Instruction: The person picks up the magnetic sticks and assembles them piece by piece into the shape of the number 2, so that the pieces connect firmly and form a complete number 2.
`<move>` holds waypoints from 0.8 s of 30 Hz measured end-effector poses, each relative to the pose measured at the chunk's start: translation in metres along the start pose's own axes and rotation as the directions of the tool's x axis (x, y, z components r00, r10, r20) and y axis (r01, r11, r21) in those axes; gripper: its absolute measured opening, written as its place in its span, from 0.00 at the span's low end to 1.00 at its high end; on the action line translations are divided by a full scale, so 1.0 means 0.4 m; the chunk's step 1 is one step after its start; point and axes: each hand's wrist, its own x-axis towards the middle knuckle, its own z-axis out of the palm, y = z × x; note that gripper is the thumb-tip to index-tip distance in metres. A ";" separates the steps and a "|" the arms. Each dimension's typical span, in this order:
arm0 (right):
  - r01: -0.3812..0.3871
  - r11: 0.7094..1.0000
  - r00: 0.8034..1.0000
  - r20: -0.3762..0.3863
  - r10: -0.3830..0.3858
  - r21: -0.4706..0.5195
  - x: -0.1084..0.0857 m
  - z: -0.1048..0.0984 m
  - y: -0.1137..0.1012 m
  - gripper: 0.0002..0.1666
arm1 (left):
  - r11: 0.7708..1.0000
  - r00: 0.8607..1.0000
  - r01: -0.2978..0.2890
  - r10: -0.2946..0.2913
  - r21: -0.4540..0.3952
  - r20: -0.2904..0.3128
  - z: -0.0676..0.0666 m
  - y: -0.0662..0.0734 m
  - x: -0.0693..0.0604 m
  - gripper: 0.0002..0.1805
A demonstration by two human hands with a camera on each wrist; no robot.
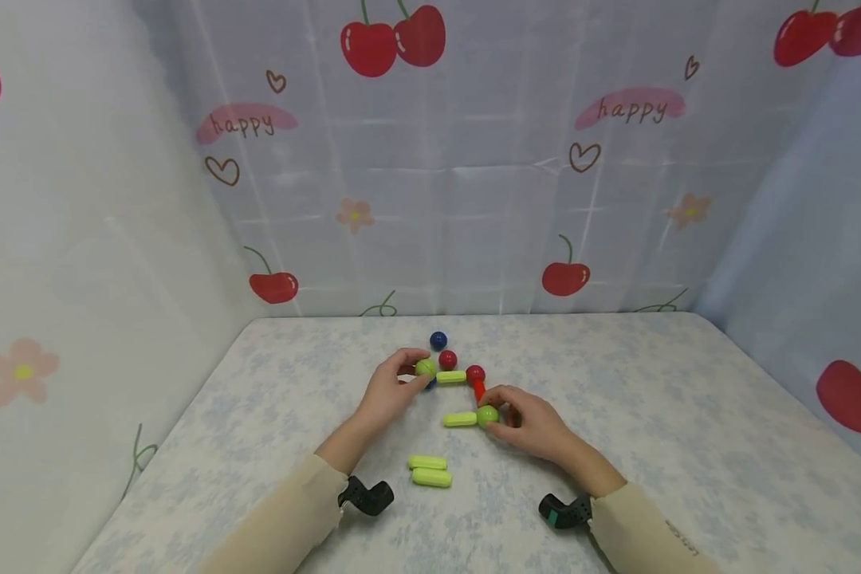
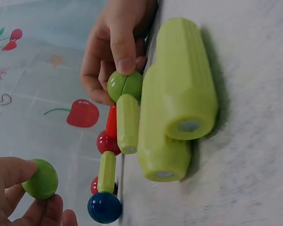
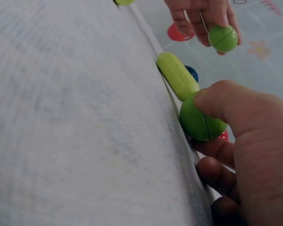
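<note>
My left hand [image 1: 393, 384] pinches a green ball [image 2: 41, 179] between thumb and fingers, lifted off the table near a blue ball [image 2: 104, 207]. That blue ball sits at the end of a yellow-green rod [image 1: 451, 377], whose other end meets a red ball [image 1: 476, 374]. From the red ball a red rod [image 1: 479, 391] runs toward my right hand [image 1: 529, 421]. There my thumb and fingers pinch a second green ball [image 1: 488, 415], low at the tabletop. Another yellow-green rod [image 1: 460, 419] sticks out leftward from this ball.
Two loose yellow-green rods [image 1: 430, 470] lie side by side nearer the front. Toward the back are a loose red ball [image 1: 448, 359] and a dark blue ball [image 1: 438, 340]. A cherry-printed curtain [image 1: 473, 191] hangs behind the pale table [image 1: 617, 383].
</note>
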 end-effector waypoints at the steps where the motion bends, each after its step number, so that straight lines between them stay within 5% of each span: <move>1: -0.002 1.000 1.000 0.003 0.002 0.001 0.000 0.001 0.000 0.17 | 1.000 1.000 0.005 -0.005 0.006 0.013 0.001 -0.001 -0.008 0.18; 12: -0.001 1.000 1.000 0.002 0.001 -0.013 0.000 -0.006 0.000 0.16 | 1.000 0.980 -0.002 -0.004 0.031 0.197 0.004 -0.067 -0.059 0.19; 24: -0.006 1.000 1.000 0.008 0.006 0.017 0.002 -0.004 -0.004 0.17 | 0.992 0.974 -0.066 0.040 0.108 0.224 0.004 -0.109 -0.071 0.17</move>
